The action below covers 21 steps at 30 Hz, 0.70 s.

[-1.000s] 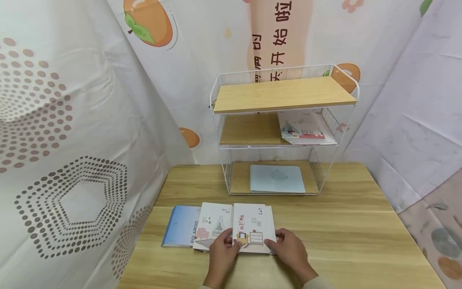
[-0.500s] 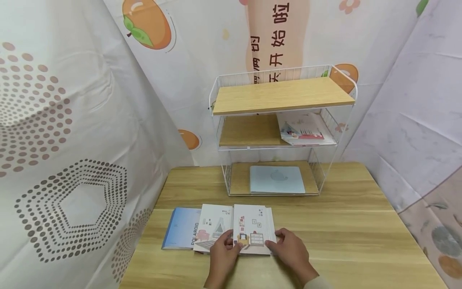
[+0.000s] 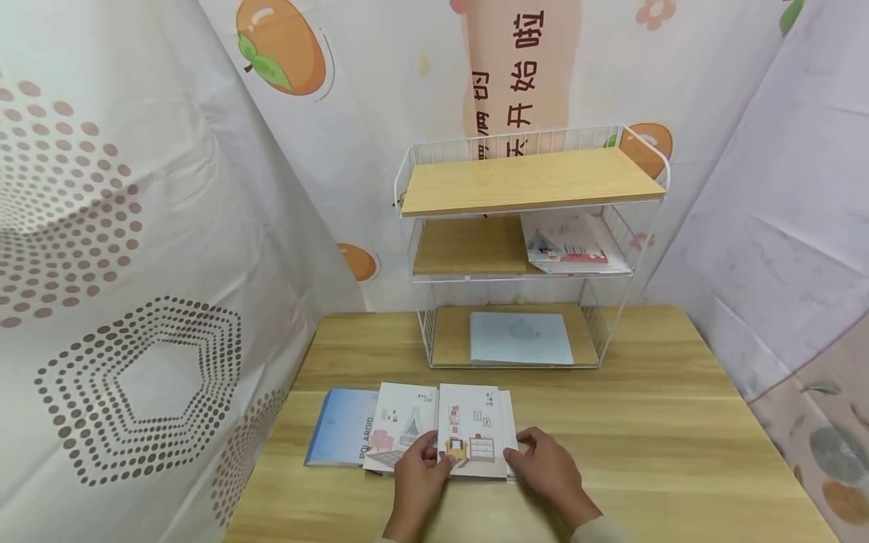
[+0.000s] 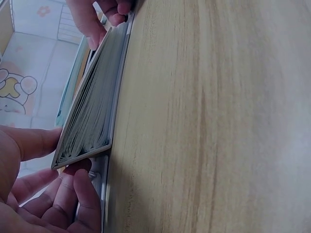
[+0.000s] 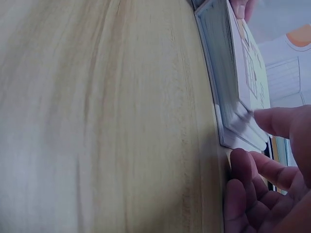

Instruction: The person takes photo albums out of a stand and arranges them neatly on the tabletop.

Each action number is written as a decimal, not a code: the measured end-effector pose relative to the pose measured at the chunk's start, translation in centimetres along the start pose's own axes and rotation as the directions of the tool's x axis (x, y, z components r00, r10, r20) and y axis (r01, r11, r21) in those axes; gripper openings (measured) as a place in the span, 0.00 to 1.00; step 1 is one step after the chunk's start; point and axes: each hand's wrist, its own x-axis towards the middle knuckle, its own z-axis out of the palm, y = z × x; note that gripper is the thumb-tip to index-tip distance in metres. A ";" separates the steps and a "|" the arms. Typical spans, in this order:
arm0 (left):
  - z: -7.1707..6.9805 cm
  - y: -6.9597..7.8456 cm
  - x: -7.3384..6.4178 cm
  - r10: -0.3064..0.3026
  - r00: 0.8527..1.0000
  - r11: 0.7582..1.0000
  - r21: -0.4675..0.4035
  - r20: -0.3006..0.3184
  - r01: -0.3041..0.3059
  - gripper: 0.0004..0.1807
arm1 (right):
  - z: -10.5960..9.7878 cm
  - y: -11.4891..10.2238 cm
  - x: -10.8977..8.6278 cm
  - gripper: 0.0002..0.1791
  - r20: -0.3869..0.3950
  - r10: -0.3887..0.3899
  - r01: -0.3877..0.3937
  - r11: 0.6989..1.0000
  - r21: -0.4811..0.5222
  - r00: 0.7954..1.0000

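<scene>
Wood grain runs from left to right across the desk, and at its near side a white booklet with a furniture drawing on its cover is held between two hands. The left hand comes in from the near side, wrist low and forearm angled slightly right toward the far side; its thumb lies on top at the booklet's near left corner while the other fingers curl beneath, pinching that edge. The right hand reaches in from the near right, forearm slanting left, a pale sleeve at the wrist; its thumb touches the near right edge from above and its fingers bend in beside and below it, pinching that side. The left wrist view shows many thin pages between the covers, thicker toward the left hand. Just left of the held booklet lies a tent-print booklet, partly over a blue POLAROID book. Farther back stands a white wire rack with wooden shelves; a stack of booklets rests at the right of its middle shelf and a pale blue book on its lowest.
</scene>
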 end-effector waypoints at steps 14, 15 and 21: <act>-1.1 0.8 0.1 0.064 0.989 0.990 0.114 0.134 -0.079 0.32 | 0.1 0.3 -0.7 0.26 0.033 -0.011 0.008 0.996 0.090 0.999; -1.2 1.2 0.2 0.075 0.987 0.984 0.148 0.142 -0.096 0.32 | -0.1 0.4 -0.6 0.26 0.042 -0.012 0.007 0.994 0.112 0.999; -1.7 4.1 1.1 0.169 0.978 0.923 0.327 0.127 -0.202 0.27 | -2.5 0.4 0.8 0.25 0.036 -0.049 0.043 0.986 0.158 0.998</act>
